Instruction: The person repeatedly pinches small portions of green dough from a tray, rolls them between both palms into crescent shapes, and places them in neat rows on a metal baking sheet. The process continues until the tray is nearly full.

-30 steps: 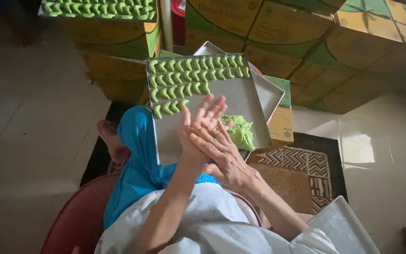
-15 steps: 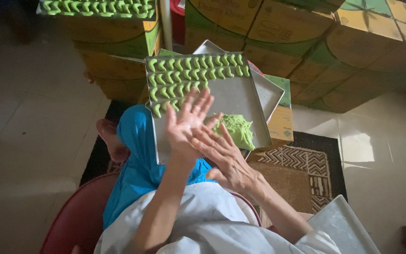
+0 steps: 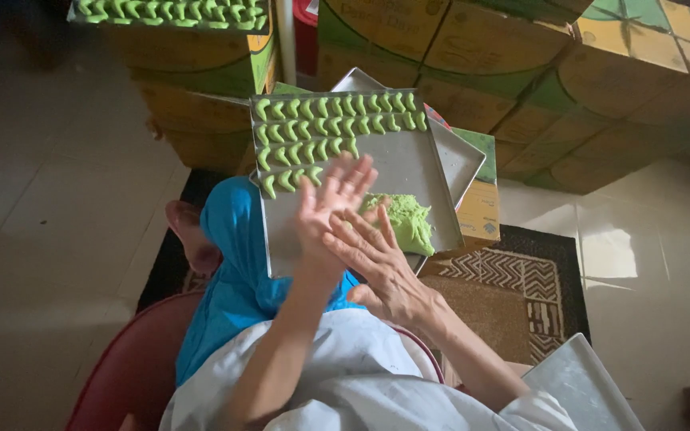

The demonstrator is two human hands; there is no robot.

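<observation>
Right at the frame's centre, your left hand point(image 3: 331, 209) and right hand point(image 3: 377, 263) press palm to palm with fingers spread wide; whether dough sits between them is hidden. Just beside them, upper right, the green dough lump point(image 3: 406, 222) lies on the metal tray point(image 3: 399, 164), below rows of green crescents point(image 3: 321, 128).

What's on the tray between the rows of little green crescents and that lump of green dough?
In the head view, the stretch of metal tray between the green crescents and the dough lump is mostly bare; only the left hand's fingertips reach over part of it.
</observation>
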